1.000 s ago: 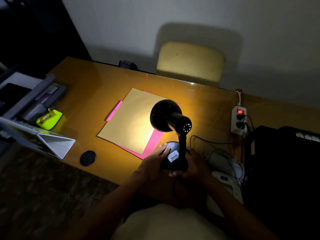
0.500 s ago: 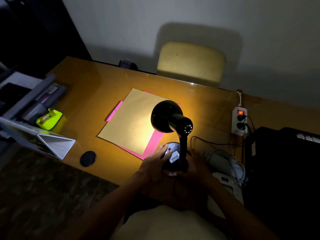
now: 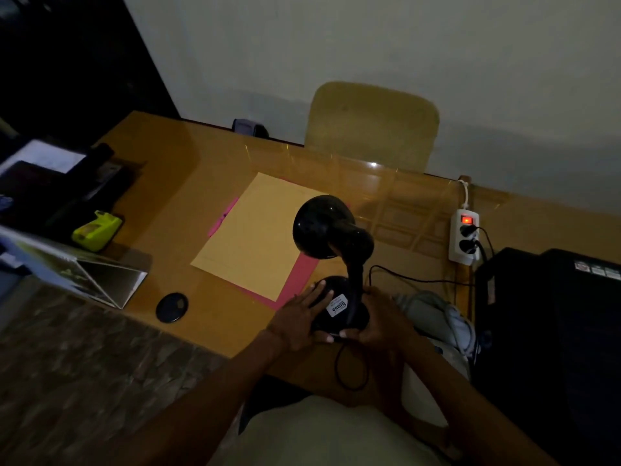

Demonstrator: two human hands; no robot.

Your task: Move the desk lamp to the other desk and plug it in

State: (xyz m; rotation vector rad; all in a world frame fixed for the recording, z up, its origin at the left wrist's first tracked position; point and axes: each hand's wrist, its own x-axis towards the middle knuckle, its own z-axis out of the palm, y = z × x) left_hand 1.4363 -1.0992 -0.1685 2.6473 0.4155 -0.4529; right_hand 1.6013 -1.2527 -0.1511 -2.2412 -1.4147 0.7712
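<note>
Head camera looks down on both hands set against the round black base of the desk lamp (image 3: 339, 306), which stands upright near the front edge of the wooden desk (image 3: 188, 183). On the base's left side, the left hand (image 3: 297, 319) lies with fingers spread flat over the dome and its thumb tucked at the front rim. At the right side, the right hand (image 3: 386, 319) is cupped against the base, its thumb meeting the front edge; whether it grips firmly cannot be told in the dim light. No glow comes from the lamp's shade (image 3: 321, 225), which tilts toward the far left over a tan sheet (image 3: 255, 237) lying on a pink folder (image 3: 299, 277). From the base a black cord (image 3: 349, 368) loops off the desk's front edge, and another stretch runs right toward a white power strip (image 3: 465, 238) whose switch glows red, with two black plugs seated in it. A dark round disc (image 3: 172, 307) sits left of the hands, and a lime tape dispenser (image 3: 96, 230) lies farther left. Behind the desk stands a tan chair (image 3: 371, 126).
</note>
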